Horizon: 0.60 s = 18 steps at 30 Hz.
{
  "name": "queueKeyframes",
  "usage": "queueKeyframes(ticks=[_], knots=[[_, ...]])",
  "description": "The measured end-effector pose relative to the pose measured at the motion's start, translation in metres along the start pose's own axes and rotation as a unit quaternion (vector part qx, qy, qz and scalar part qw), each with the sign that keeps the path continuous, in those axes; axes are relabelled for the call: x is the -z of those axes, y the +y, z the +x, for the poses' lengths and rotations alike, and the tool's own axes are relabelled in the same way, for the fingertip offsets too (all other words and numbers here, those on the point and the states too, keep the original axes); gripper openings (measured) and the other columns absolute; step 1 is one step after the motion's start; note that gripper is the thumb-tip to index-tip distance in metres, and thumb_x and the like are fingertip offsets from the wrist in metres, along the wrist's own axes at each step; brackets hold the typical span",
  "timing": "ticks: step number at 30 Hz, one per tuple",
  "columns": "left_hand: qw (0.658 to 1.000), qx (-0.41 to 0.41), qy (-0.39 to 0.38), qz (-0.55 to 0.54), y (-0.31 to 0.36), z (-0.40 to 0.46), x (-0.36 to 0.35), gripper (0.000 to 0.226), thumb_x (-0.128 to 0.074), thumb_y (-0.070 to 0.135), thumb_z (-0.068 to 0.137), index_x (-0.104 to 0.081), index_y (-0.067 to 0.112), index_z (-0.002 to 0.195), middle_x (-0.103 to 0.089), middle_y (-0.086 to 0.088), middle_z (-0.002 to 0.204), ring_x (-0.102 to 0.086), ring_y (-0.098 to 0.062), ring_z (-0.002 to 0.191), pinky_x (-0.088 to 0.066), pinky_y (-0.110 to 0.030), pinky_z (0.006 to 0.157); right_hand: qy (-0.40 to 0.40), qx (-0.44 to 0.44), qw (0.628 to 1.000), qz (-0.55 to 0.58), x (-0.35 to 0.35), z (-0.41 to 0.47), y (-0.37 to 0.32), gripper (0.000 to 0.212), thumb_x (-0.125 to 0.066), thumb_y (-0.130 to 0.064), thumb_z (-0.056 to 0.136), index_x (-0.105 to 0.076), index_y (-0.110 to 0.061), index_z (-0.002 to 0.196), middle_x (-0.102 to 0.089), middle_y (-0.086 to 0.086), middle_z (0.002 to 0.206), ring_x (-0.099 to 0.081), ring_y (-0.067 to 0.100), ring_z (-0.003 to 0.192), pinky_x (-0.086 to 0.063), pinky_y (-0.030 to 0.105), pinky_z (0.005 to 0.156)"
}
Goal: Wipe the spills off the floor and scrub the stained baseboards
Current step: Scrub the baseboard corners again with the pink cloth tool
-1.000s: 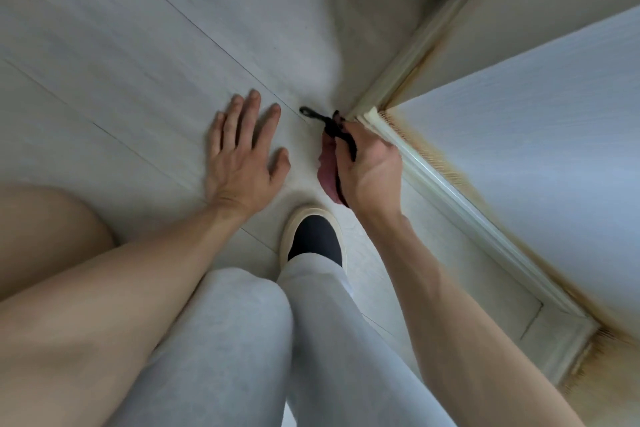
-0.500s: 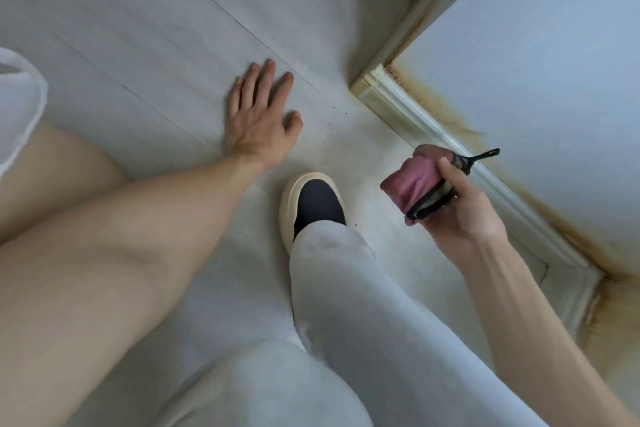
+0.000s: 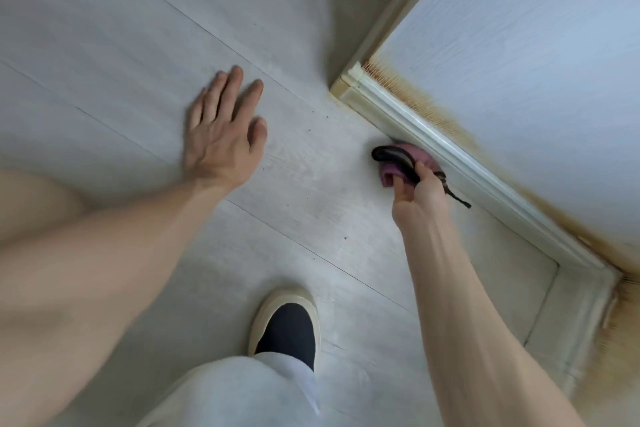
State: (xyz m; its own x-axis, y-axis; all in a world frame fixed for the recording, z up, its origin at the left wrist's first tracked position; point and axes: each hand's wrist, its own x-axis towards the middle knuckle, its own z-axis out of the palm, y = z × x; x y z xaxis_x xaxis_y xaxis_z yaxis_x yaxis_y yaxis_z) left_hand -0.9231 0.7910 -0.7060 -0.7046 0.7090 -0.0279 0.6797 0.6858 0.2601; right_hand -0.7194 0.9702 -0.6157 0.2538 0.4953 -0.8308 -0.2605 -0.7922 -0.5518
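Note:
My right hand (image 3: 420, 196) grips a pink cloth (image 3: 417, 158) with a black trim and a dangling black loop. The cloth is pressed down where the pale floor (image 3: 304, 184) meets the cream baseboard (image 3: 446, 146). The baseboard runs diagonally from an outer corner at upper middle down to an inner corner at lower right. Brown-orange stains (image 3: 440, 111) line the wall just above it. My left hand (image 3: 221, 135) rests flat on the floor with straight fingers, well left of the cloth.
My foot in a dark shoe with a cream sole (image 3: 285, 321) stands on the floor at bottom centre, grey trouser leg below it. Small dark specks dot the floor near the corner. A second stained baseboard stretch (image 3: 588, 319) runs at lower right.
My right hand came down from the air and set the cloth against the foot of the baseboard. The view pulled back, and my left hand stayed flat on the floor.

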Motion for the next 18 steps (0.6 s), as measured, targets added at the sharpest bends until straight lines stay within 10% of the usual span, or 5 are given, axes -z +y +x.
queueKeyframes(ticks=[9, 18], knots=[[1.0, 0.013, -0.003, 0.021, 0.002, 0.002, -0.004, 0.061, -0.038, 0.041, 0.104, -0.023, 0.03, 0.163, -0.01, -0.001, 0.173, -0.009, -0.021, 0.159, -0.015, -0.043, 0.125, -0.069, -0.092, 0.992, 0.045, -0.106, -0.024, 0.058, 0.025, -0.067, -0.002, 0.095, -0.06, -0.004, 0.12, -0.068, 0.014, 0.122, -0.07, 0.028, 0.109, -0.062, 0.033, 0.085], [1.0, 0.007, -0.001, 0.015, 0.001, 0.002, -0.004, 0.062, -0.036, 0.042, 0.103, -0.023, 0.03, 0.163, -0.01, -0.001, 0.173, -0.009, -0.021, 0.159, -0.015, -0.042, 0.126, -0.027, -0.054, 0.998, 0.031, -0.086, 0.003, 0.025, 0.036, -0.058, 0.005, 0.095, -0.06, -0.002, 0.131, -0.065, 0.013, 0.126, -0.067, 0.024, 0.096, -0.052, 0.023, 0.042]])
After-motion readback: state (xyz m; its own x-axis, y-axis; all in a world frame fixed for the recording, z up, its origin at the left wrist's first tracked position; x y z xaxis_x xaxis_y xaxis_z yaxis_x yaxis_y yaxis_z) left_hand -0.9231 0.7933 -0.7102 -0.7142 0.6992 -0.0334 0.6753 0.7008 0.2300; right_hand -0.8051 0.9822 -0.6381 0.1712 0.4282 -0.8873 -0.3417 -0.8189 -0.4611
